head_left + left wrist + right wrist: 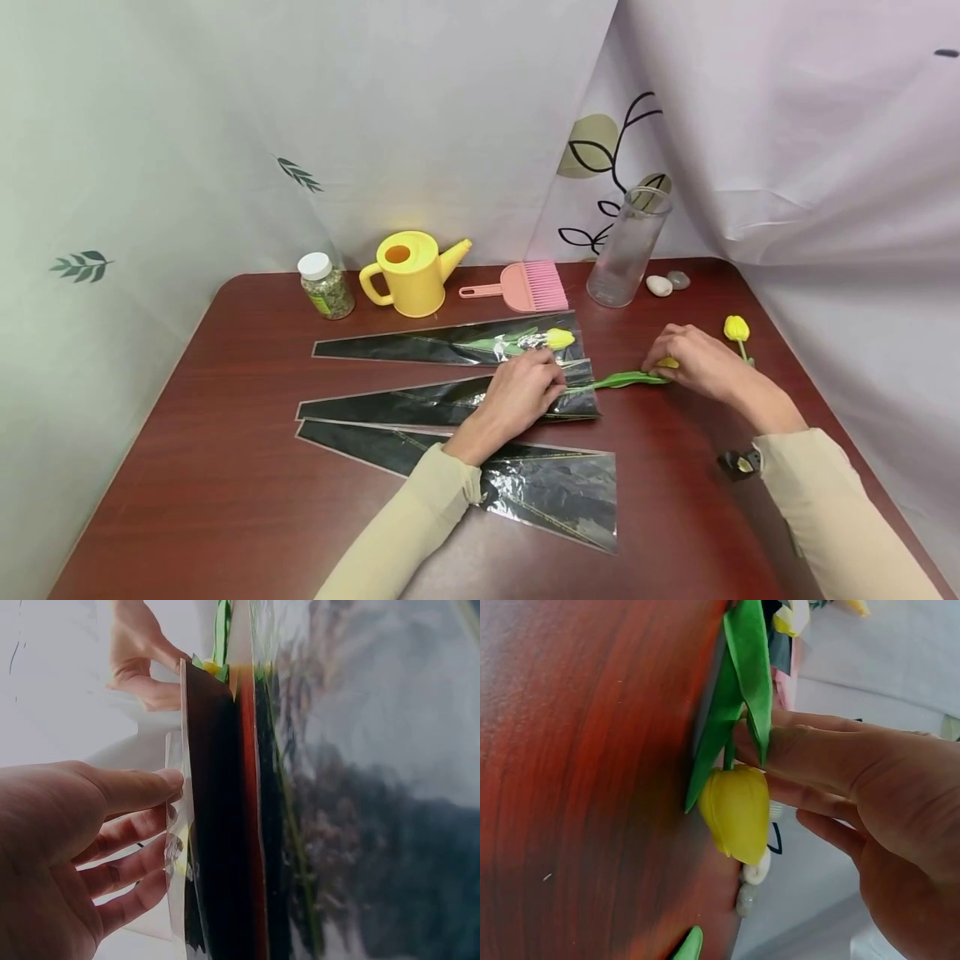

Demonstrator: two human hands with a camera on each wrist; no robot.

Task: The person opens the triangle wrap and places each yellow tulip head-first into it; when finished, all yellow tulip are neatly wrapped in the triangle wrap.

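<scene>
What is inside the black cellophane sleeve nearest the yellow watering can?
The farthest black cellophane sleeve holds one yellow artificial tulip, its bloom at the wide mouth, green leaves behind it. The lower stem, toward the narrow tip, is lost behind the dark, glaring film.

Sleeves: I see long beige sleeves on both arms, ending at the wrists.
Left hand (521, 392): bare, no rings visible.
Right hand (701, 362): bare.
Right wrist: small black device (738, 463) strapped on.
</scene>
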